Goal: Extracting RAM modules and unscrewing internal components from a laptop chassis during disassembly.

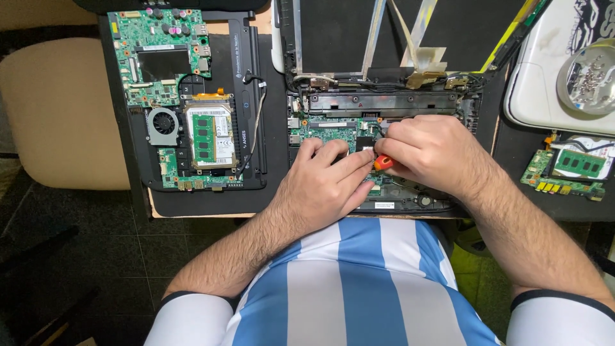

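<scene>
Opened laptop (384,102) lies on the desk (211,202), circuit board exposed | left hand (327,186) rests flat on it, fingers loosely extended | right hand (426,154), fingers curled, grips an orange-handled screwdriver (383,162) over the board

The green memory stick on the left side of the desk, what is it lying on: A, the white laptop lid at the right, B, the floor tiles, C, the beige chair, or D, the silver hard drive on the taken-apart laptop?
D: the green memory stick lies flat on the silver hard drive, beside the round cooling fan of the taken-apart laptop.
</scene>
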